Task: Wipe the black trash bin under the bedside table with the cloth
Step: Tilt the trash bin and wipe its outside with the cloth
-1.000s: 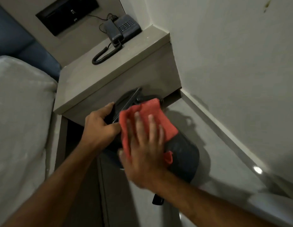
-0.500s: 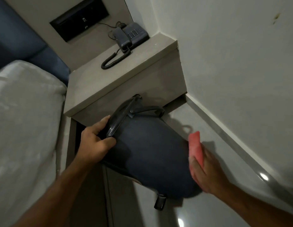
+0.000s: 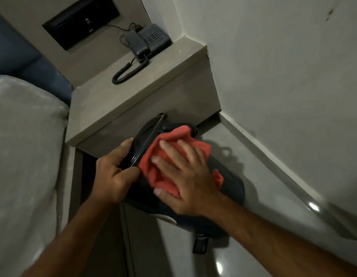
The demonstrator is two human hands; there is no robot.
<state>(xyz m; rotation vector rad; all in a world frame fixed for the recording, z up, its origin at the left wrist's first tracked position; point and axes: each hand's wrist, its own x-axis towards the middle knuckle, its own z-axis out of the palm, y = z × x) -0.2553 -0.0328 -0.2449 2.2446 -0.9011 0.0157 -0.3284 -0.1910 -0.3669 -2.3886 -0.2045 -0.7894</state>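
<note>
Left hand (image 3: 111,174) grips bin (image 3: 229,184) rim, bin tipped on floor before desk (image 3: 133,100). Right hand (image 3: 185,176) flat, fingers spread, pressing cloth (image 3: 163,176) on upper side. Wiping underway; lower side, base seemingly left.

The cloth (image 3: 174,156) was plain red, the bin (image 3: 231,188) black, the desk (image 3: 117,102) grey-beige, the phone (image 3: 149,40) dark grey.

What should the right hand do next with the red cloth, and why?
Probably sweep the red cloth down the tilted black plastic trash bin toward its base: the right hand presses it flat near the rim, the left hand steadies the rim, and the lower wall lies uncovered.
</note>
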